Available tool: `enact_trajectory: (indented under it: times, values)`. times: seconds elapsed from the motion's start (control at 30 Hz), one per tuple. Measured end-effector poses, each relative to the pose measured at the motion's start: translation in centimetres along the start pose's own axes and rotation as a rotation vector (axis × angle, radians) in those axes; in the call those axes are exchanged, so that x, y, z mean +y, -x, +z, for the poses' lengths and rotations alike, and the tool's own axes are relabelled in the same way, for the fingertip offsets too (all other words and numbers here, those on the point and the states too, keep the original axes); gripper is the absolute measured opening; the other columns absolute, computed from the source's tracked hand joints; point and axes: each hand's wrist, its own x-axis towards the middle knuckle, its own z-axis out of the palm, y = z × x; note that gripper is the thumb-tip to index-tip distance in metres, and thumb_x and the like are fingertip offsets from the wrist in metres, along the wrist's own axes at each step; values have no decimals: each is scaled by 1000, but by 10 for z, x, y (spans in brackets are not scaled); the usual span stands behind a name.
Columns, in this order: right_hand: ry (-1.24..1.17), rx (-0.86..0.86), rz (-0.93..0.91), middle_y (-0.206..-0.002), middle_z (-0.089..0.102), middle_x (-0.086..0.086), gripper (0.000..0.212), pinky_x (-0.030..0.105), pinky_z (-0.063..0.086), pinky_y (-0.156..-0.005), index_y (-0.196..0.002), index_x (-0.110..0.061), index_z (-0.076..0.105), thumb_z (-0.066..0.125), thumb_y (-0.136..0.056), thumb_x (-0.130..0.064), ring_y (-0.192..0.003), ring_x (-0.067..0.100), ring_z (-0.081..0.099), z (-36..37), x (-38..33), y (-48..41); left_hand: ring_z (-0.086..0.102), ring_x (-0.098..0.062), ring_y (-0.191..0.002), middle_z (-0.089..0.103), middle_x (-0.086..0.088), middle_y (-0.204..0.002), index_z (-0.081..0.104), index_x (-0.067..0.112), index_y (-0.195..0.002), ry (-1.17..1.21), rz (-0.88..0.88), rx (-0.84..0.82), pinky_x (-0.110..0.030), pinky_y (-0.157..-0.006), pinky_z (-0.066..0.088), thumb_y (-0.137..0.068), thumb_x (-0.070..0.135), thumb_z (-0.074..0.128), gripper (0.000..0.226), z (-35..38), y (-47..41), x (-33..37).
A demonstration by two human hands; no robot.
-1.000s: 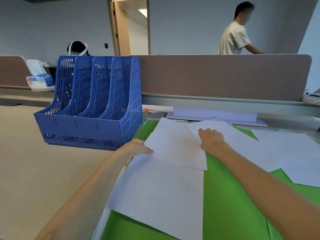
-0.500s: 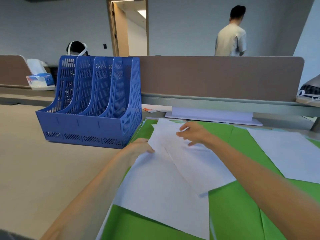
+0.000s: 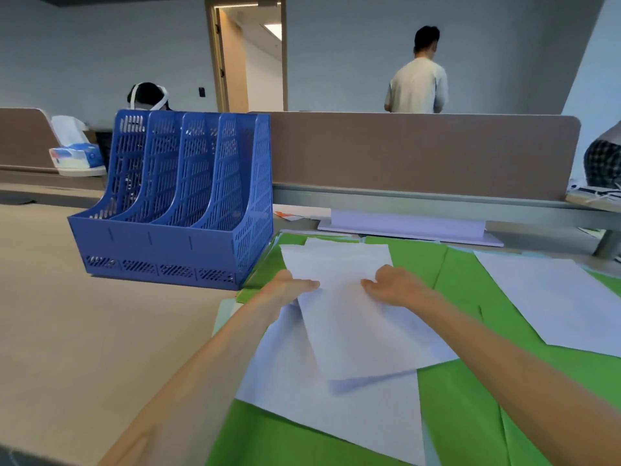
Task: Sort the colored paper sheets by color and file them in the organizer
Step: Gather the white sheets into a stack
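A blue four-slot organizer (image 3: 174,203) stands upright on the desk at the left, and its slots look empty. Just right of it, several white sheets (image 3: 356,334) overlap in a loose pile on top of green sheets (image 3: 470,415). My left hand (image 3: 290,287) pinches the pile's left edge, thumb on top. My right hand (image 3: 393,285), fingers curled, holds the top white sheet near its far end. The two hands are about a hand's width apart. A separate white sheet (image 3: 554,297) lies on the green paper further right.
A brown divider panel (image 3: 420,156) closes off the desk's far side, with a white paper stack (image 3: 406,227) at its foot. A tissue box (image 3: 75,156) sits far left. One person stands behind the divider, another sits behind the organizer. Bare desk (image 3: 84,331) lies left.
My right hand has dragged a white sheet leftward and onto the pile held by my left hand. The hands are now closer together. The person behind the divider has turned away.
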Motion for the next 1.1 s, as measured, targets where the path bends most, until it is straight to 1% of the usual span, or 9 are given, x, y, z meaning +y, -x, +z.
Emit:
enact_trajectory:
  times: [0.13,0.27,0.37,0.47,0.57,0.67,0.77,0.93,1.1]
  values:
    - [-132,85,26,-137,51,9,53,30,40,-99,-133,-10,47,41,-96,-48,-125,26,48,-7,5,7,54,-18,-107,57,-1,-125,49,8,-127,12,143,56,-24,-76,42,-84,18,73,51,-1,6,5]
    - [-520,198,78,-130,56,14,61,35,44,-96,-133,-7,44,48,-92,-52,-117,30,56,-9,11,6,63,-9,-97,65,2,-116,54,16,-122,220,487,89,-16,-74,53,-88,2,64,37,-3,25,14]
    - [-969,268,116,-94,71,1,55,28,55,-69,-102,-12,61,61,-79,-62,-80,18,68,-14,10,6,62,-9,-98,65,8,-110,56,21,-115,311,495,135,-24,-82,51,-89,0,62,33,-7,29,15]
    - [-1099,179,64,-61,68,1,27,15,45,-43,-68,-10,62,72,-85,-29,-43,6,59,-18,10,12,63,-19,-104,67,1,-109,63,17,-109,125,320,130,-31,-89,49,-87,4,65,26,-8,22,8]
    - [-913,258,4,-88,74,10,7,28,52,-64,-84,-8,70,68,-85,-15,-68,18,66,-20,7,12,63,-24,-105,68,-2,-110,66,12,-111,-73,249,149,-36,-90,51,-87,11,64,24,-11,17,5]
    - [-936,431,-103,-84,70,3,4,28,49,-61,-85,-16,65,63,-89,-14,-75,22,65,-41,-4,23,59,-18,-93,65,2,-102,62,12,-110,-30,394,311,-29,-77,48,-91,18,62,20,-16,24,20]
    - [-1052,558,-239,-78,64,-1,14,29,49,-61,-83,-21,60,57,-92,-10,-68,16,58,-75,-16,42,45,-14,-68,50,0,-75,54,1,-88,121,548,465,-23,-58,35,-90,28,64,29,-22,40,48]
    - [-1224,687,-493,-76,59,-9,24,13,43,-55,-100,-13,60,53,-85,5,-61,-1,51,-122,-31,69,43,-11,-67,47,8,-75,48,4,-99,245,757,535,-28,-63,38,-96,38,51,35,-29,71,93]
    - [-1309,674,-541,-88,63,-9,20,11,46,-61,-104,-14,55,61,-88,-3,-67,-8,59,-130,-37,84,52,-25,-80,55,2,-81,36,22,-107,60,750,544,-55,-89,44,-94,52,28,34,-35,80,103]
